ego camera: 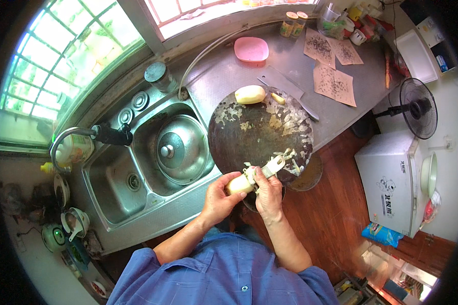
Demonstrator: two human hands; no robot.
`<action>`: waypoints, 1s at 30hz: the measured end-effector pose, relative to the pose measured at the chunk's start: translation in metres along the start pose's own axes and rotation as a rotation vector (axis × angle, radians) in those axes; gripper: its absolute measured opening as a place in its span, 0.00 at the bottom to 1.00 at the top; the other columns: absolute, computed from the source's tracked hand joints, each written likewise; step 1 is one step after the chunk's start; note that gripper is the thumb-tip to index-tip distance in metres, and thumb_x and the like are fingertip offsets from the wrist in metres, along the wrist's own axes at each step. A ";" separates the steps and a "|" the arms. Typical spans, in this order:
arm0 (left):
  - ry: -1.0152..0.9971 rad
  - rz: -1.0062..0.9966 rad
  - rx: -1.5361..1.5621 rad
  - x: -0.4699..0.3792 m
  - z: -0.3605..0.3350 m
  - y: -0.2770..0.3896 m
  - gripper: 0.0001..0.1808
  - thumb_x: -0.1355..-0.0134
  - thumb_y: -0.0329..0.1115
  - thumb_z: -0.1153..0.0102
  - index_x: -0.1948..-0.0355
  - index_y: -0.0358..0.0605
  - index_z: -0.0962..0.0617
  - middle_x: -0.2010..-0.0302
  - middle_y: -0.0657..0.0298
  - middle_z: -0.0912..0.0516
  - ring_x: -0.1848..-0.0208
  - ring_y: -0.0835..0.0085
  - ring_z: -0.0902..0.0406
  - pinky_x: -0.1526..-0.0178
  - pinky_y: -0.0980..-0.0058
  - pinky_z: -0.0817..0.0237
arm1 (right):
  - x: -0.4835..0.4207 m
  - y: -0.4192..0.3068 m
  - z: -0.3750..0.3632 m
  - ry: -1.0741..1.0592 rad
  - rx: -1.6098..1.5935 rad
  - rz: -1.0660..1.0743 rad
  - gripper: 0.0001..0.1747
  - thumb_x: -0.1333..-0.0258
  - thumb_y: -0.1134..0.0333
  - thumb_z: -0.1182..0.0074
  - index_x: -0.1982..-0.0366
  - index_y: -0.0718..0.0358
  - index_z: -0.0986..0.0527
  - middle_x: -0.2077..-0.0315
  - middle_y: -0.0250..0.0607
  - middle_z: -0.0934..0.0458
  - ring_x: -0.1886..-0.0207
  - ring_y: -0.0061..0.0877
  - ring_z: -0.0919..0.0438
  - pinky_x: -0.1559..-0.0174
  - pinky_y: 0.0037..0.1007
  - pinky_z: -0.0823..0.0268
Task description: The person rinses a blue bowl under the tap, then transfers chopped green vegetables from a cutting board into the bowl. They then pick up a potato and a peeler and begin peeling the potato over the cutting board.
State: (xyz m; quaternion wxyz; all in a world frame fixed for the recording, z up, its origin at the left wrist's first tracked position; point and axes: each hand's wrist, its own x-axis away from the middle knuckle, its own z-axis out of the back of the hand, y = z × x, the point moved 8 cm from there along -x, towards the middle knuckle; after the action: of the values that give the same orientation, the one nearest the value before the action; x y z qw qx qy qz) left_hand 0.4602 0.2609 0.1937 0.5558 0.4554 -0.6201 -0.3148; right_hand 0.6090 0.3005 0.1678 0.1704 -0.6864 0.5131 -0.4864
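Observation:
My left hand [221, 198] grips a pale, partly peeled tuber [239, 184], which looks like a potato, by its near end. In my right hand [269, 194] is a white-handled peeler [273, 166]; its head lies against the tuber, with peel bunched around it. Both hands are over the near edge of a round, dark chopping board [252, 133]. Loose peelings [290, 155] lie at the board's right edge. Toward its far side rest a larger peeled tuber [250, 94] and a small yellowish piece [278, 98]. The peeler's blade is hidden by peel and fingers.
A cleaver [286, 82] lies behind the board, partly hidden by it. Left is a double sink [116, 190] with a lidded metal pot [183, 148]. A pink basin [251, 49], speckled sticky sheets [334, 82] and jars [288, 24] stand farther back; a fan [418, 108] is right.

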 end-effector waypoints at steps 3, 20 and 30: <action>-0.020 -0.006 0.082 0.002 0.002 -0.003 0.31 0.40 0.18 0.31 0.36 0.34 0.24 0.43 0.57 0.16 0.41 0.70 0.18 0.36 0.69 0.27 | -0.005 0.005 0.004 0.001 -0.066 -0.044 0.12 0.28 0.64 0.39 0.54 0.65 0.20 0.57 0.36 0.15 0.54 0.22 0.18 0.47 0.29 0.27; -0.054 -0.010 0.436 -0.012 0.005 -0.010 0.31 0.41 0.17 0.31 0.36 0.40 0.25 0.40 0.56 0.18 0.38 0.64 0.19 0.33 0.63 0.27 | -0.004 -0.002 -0.008 0.000 -0.184 -0.085 0.12 0.26 0.62 0.43 0.48 0.60 0.21 0.52 0.37 0.16 0.49 0.27 0.17 0.44 0.34 0.25; -0.120 0.063 0.545 -0.022 0.008 -0.015 0.27 0.39 0.21 0.30 0.39 0.40 0.24 0.42 0.55 0.17 0.40 0.62 0.18 0.34 0.56 0.25 | -0.012 0.001 -0.004 0.017 -0.185 -0.079 0.11 0.27 0.63 0.41 0.53 0.62 0.20 0.55 0.36 0.15 0.51 0.24 0.17 0.48 0.30 0.24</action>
State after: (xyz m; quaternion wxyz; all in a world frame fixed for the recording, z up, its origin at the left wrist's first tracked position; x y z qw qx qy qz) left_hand 0.4548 0.2740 0.1699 0.3844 0.5491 -0.7277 -0.1454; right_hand 0.6050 0.3112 0.1629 0.0827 -0.7147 0.5299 -0.4490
